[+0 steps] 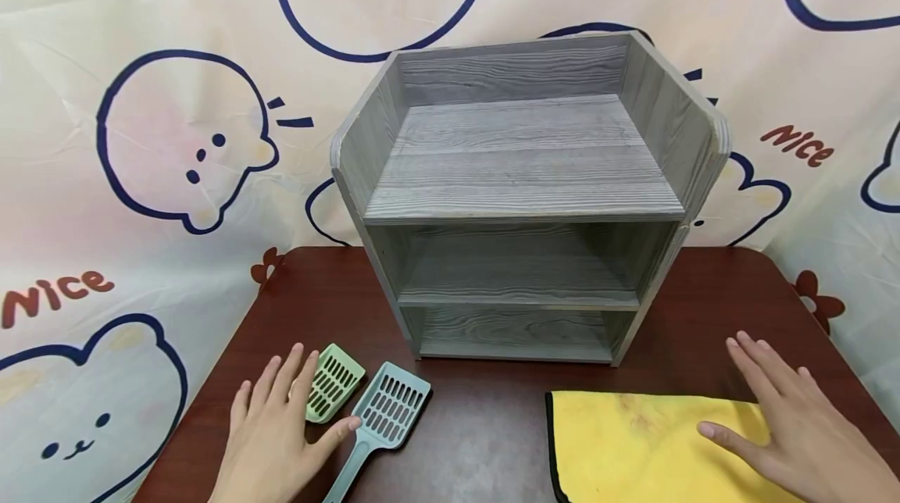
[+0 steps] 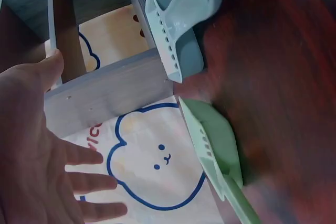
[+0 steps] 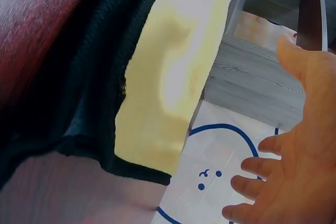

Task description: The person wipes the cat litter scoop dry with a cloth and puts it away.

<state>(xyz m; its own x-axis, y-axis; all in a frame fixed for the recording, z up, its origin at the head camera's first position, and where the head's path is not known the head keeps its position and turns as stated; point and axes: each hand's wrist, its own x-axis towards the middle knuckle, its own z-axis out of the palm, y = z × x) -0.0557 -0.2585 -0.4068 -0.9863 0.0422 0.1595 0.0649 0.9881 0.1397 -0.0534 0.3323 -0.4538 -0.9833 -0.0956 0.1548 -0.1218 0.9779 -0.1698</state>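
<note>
My left hand (image 1: 276,431) hovers with spread fingers over the left side of the table, holding nothing. Beneath and beside it lie a green slotted litter scoop (image 1: 333,384), its handle hidden by the hand in the head view, and a light blue litter scoop (image 1: 391,407) with its handle toward me. Both scoops also show in the left wrist view, the green one (image 2: 220,140) nearer the fingers. On the right, my right hand (image 1: 798,417) is spread above a yellow cloth (image 1: 633,440) with black edging. Nothing is in that hand either.
A grey wood-grain shelf unit (image 1: 523,155) stands at the back middle of the dark red-brown table (image 1: 485,425), with a top tray and two open compartments below. A curtain (image 1: 176,269) printed with cartoon bears hangs behind and at both sides.
</note>
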